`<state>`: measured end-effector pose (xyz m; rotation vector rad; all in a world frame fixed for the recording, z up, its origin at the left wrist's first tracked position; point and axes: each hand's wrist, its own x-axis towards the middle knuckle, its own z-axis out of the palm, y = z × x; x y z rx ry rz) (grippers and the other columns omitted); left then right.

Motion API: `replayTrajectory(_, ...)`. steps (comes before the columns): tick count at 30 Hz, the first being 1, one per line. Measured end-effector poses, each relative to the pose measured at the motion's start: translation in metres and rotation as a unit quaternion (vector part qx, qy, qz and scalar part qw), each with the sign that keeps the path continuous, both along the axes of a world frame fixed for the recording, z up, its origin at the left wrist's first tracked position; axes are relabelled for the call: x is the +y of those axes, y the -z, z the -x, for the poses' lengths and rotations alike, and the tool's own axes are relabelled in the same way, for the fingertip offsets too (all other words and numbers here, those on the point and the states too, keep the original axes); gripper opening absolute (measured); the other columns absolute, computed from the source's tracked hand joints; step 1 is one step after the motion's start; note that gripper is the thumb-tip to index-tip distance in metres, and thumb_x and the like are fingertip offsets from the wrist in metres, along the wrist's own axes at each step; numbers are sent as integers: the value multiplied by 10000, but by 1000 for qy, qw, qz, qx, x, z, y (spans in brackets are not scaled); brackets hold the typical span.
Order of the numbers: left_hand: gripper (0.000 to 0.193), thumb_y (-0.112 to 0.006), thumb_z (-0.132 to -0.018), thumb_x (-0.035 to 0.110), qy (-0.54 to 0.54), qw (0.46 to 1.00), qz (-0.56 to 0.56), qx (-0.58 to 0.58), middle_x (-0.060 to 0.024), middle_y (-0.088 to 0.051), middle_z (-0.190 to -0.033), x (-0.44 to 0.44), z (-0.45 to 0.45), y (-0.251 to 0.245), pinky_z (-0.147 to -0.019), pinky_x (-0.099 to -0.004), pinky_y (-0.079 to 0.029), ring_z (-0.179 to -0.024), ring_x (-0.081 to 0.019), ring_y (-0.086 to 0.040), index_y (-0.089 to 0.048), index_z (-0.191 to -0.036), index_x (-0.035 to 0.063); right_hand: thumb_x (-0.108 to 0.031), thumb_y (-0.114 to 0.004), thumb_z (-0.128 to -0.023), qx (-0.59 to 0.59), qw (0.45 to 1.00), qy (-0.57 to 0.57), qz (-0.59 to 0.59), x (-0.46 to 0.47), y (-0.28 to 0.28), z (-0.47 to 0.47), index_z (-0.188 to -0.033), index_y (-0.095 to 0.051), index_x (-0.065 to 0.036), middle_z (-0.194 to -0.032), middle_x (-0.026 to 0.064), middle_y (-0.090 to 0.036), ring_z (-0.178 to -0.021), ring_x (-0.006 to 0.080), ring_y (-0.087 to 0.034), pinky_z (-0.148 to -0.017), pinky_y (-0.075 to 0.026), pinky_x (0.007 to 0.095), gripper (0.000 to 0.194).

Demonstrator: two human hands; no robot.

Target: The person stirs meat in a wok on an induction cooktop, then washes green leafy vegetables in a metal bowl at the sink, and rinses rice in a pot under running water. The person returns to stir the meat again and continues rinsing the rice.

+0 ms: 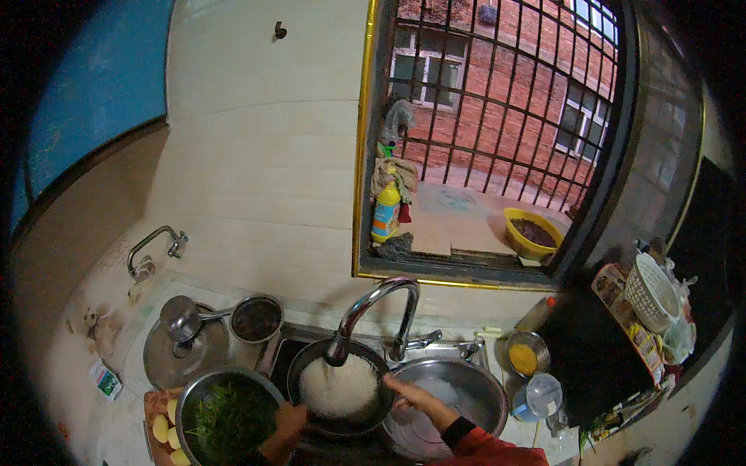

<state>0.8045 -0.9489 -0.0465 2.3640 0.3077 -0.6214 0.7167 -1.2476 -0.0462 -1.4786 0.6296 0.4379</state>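
Note:
A dark round pan [296,364] sits in the sink under the chrome faucet [376,303], and water runs into the whitish, cloudy contents [338,387] inside it. My left hand [285,428] is at the pan's lower left rim, beside the metal bowl of leafy greens [224,410]; it is blurred, and its grip is unclear. My right hand [415,397], below a red sleeve with a black cuff, lies at the pan's right side with fingers pointing to its rim. Under that hand is a large stainless steel basin [472,390] with some liquid in it.
Peeled potatoes [161,429] lie on a wooden board at lower left. Behind are a pot lid [201,364], a ladle [180,318] and a small pot of dark contents [256,318]. At right stand a metal bowl with yellow contents [523,358], a plastic jug [543,395] and a white basket [653,291].

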Motion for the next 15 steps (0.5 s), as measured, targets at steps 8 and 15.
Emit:
replayTrajectory(8,361,-531,-766,277,312,894,-32,-320,-199,-576,-862,18,-22,-35,-589,-421,-469,-741,-351,-567,-508,-1012,14,-359,-487,-805,-94,986,28,-137,36,40,12,-910,-542,-107,-587,112,-565,-399,151,-456,-306,-262,262,279)
replayTrajectory(15,426,-499,-760,62,-69,871,435,216,-182,-535,-996,-47,31,-47,-631,-316,-528,-732,-278,-607,-362,-1159,9,-205,-478,-792,51,986,123,100,15,-50,10,-813,-557,-10,-523,116,-526,-362,179,-491,-267,-314,290,211)
